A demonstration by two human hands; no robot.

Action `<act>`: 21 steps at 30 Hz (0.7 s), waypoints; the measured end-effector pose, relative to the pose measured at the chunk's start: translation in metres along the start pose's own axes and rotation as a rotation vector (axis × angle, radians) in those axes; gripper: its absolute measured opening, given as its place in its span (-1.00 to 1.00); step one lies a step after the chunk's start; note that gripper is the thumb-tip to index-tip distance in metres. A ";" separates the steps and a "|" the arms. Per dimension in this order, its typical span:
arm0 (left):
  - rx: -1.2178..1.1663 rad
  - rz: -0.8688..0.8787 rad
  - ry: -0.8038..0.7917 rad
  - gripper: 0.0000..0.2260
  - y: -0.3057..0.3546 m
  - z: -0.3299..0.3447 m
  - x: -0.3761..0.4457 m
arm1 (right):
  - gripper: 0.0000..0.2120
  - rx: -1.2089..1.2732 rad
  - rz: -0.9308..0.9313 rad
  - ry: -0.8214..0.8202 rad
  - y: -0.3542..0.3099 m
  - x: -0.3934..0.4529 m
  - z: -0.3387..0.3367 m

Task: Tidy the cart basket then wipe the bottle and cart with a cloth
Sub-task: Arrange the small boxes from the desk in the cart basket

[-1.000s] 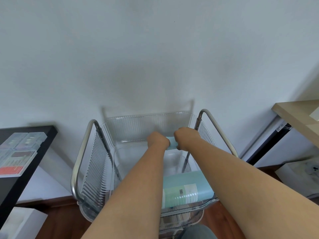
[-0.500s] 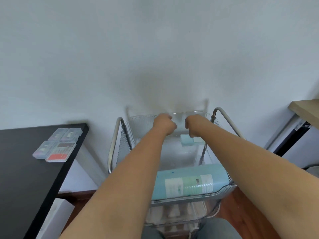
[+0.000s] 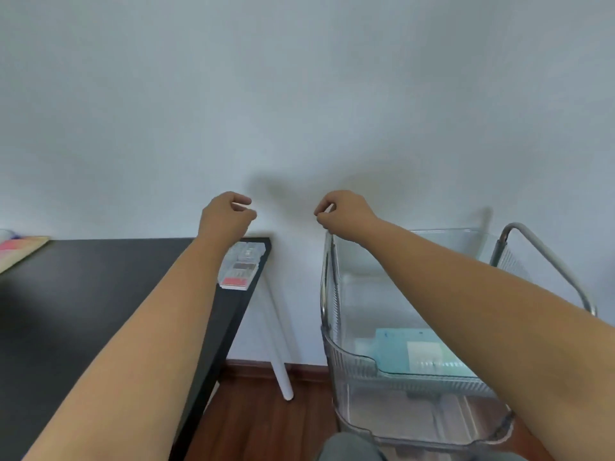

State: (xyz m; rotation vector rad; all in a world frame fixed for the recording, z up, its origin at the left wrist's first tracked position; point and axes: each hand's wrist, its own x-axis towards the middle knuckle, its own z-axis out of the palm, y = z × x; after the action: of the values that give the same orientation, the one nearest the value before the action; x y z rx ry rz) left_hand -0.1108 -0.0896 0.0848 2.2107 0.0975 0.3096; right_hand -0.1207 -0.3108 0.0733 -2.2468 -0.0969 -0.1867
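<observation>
Both hands are raised before the wall, fingers curled: left hand (image 3: pixel 226 216) over the black worktop (image 3: pixel 100 294), right hand (image 3: pixel 346 214) above the cart (image 3: pixel 332 327) rim; whether they pinch anything is unclear. A teal bottle (image 3: pixel 392 351) lies in the basket (image 3: pixel 416 384)

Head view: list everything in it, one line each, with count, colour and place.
cart: one, metal frame, right.
basket: one, clear ribbed plastic, top of cart.
bottle: one, pale teal, lying in basket.
table: one, black, left.
plastic cases: a small group, clear with red, table's far right corner.
table leg: one, white, between table and cart.
floor: brown wood.
left hand: fingers curled, raised above table.
right hand: fingers curled, raised beside cart.
</observation>
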 end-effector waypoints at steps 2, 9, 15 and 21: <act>0.084 -0.086 0.025 -0.73 -0.033 -0.015 0.008 | -0.84 0.041 0.041 -0.054 -0.012 0.008 0.030; 0.331 -0.240 -0.082 -0.56 -0.105 -0.004 0.023 | -0.81 -0.069 0.223 -0.269 -0.028 0.036 0.109; 0.364 -0.267 -0.133 -0.68 -0.116 0.008 0.046 | -0.73 0.185 0.503 -0.278 -0.024 0.053 0.148; 0.402 -0.303 -0.183 -0.53 -0.128 0.027 0.078 | -0.76 0.395 0.610 -0.322 -0.023 0.059 0.171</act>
State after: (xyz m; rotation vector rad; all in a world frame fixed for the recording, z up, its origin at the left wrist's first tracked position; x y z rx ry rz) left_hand -0.0239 -0.0177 -0.0176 2.5625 0.4207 -0.0907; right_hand -0.0486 -0.1632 -0.0057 -1.7981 0.3495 0.4829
